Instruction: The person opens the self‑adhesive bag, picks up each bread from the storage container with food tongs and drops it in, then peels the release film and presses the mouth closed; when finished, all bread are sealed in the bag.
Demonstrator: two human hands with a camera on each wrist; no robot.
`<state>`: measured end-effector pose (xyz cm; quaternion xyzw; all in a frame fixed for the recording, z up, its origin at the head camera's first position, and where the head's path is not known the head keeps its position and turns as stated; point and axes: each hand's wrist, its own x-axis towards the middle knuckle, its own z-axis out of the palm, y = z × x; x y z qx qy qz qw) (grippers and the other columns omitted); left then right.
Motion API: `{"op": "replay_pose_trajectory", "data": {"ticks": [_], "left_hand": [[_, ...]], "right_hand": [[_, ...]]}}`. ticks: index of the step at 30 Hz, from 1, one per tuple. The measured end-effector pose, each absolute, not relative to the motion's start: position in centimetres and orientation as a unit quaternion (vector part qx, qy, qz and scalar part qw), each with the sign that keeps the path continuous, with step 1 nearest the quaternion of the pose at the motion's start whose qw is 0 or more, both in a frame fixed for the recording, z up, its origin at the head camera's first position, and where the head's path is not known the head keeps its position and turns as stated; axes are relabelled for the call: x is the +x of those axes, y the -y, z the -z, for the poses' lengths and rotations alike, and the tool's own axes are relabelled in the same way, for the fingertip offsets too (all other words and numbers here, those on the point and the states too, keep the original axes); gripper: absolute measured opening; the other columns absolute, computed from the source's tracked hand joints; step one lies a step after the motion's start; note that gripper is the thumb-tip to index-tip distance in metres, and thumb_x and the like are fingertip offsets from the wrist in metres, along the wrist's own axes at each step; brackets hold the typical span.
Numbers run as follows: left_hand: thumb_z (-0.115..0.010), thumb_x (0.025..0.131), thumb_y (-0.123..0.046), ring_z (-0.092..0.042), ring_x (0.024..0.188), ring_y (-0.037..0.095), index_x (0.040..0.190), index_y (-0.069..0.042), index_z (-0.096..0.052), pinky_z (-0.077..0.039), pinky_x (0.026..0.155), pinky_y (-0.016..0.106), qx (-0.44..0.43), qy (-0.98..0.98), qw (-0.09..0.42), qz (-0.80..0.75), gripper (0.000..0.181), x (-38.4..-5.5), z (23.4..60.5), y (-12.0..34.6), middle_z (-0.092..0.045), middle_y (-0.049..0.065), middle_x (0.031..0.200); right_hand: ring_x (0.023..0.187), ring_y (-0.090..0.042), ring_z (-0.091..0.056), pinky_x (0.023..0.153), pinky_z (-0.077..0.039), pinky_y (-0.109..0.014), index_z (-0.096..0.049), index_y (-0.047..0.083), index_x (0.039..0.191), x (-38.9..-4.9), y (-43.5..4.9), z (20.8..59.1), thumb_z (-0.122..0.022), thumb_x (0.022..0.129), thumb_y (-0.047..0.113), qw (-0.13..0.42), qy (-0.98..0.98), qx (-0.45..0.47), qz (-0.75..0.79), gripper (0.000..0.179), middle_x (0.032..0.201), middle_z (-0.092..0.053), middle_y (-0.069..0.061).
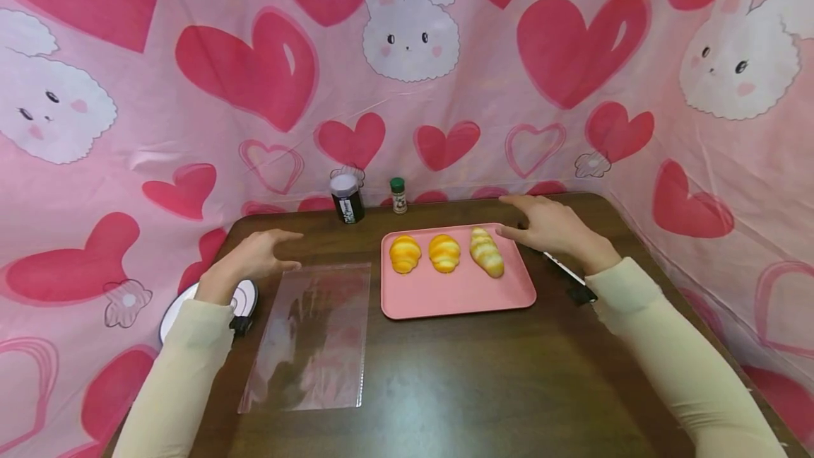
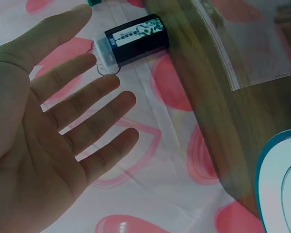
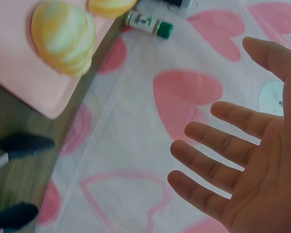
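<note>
My left hand (image 1: 251, 263) hovers over the table's left side, above the upper end of a clear plastic bag (image 1: 318, 345) lying flat. Its fingers are spread and hold nothing, as the left wrist view shows. Over the right end of a pink tray (image 1: 439, 301) is my right hand (image 1: 556, 228), likewise with spread fingers and nothing held. Two orange-yellow bread rolls (image 1: 405, 254) and a longer, paler bread roll (image 1: 487, 253) lie in a row on the tray. The longer roll is nearest the right hand.
At the table's back stand a black jar (image 1: 347, 202) with a pale lid and a small green-capped seasoning bottle (image 1: 398, 196). A white, dark-rimmed round thing (image 1: 244, 297) sits partly behind the left arm. A thin utensil (image 1: 564, 268) with black ends lies beneath the right hand.
</note>
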<state>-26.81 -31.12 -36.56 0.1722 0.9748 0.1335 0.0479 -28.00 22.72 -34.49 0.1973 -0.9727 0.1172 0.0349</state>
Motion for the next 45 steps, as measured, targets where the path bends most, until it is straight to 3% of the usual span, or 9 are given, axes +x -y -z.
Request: {"op": "replay_pose_trajectory", "data": {"ticks": [10,18,28,39,45], "left_hand": [[-0.081,0.081,-0.025,-0.051,0.130,0.045,0.139,-0.008,-0.059,-0.043,0.104,0.064,0.161,-0.972,0.057,-0.160,0.064,-26.0,37.7,32.0,-0.059,0.020,0.139],[-0.082,0.080,-0.024,-0.052,0.128,0.046,0.133,-0.008,-0.063,-0.045,0.102,0.065,0.169,-0.970,0.051,-0.169,0.059,-25.5,38.8,32.3,-0.061,0.022,0.137],[-0.083,0.080,-0.018,-0.051,0.128,0.049,0.127,-0.008,-0.068,-0.044,0.101,0.067,0.167,-0.968,0.058,-0.178,0.051,-25.0,40.1,32.4,-0.059,0.025,0.137],[-0.083,0.080,-0.021,-0.052,0.127,0.051,0.127,-0.007,-0.068,-0.045,0.100,0.066,0.165,-0.969,0.078,-0.168,0.051,-25.1,41.2,32.7,-0.059,0.026,0.136],[-0.083,0.079,-0.019,-0.055,0.123,0.048,0.128,-0.008,-0.068,-0.048,0.098,0.063,0.158,-0.969,0.084,-0.170,0.052,-25.1,41.6,32.8,-0.060,0.026,0.136]], "right_hand": [[0.133,-0.039,-0.051,0.100,-0.044,-0.067,-0.049,0.019,0.147,-27.3,-19.9,35.8,-0.065,0.090,0.054,0.019,0.963,0.219,-0.156,0.068,0.145,-0.056,-0.012],[0.124,-0.037,-0.057,0.099,-0.048,-0.063,-0.056,0.017,0.141,-27.1,-17.5,36.9,-0.068,0.089,0.048,0.024,0.957,0.230,-0.177,0.062,0.136,-0.063,-0.012],[0.112,-0.027,-0.061,0.095,-0.052,-0.053,-0.061,0.021,0.135,-26.9,-14.4,38.1,-0.071,0.086,0.051,0.023,0.955,0.238,-0.175,0.059,0.127,-0.068,-0.005],[0.122,-0.026,-0.062,0.105,-0.049,-0.050,-0.063,0.017,0.133,-27.0,-11.2,39.7,-0.071,0.087,0.049,0.008,0.944,0.269,-0.189,0.057,0.132,-0.067,-0.004],[0.120,-0.025,-0.061,0.101,-0.052,-0.047,-0.063,0.017,0.133,-26.8,-9.3,40.6,-0.071,0.087,0.051,-0.011,0.944,0.277,-0.181,0.058,0.128,-0.069,-0.002]]}}
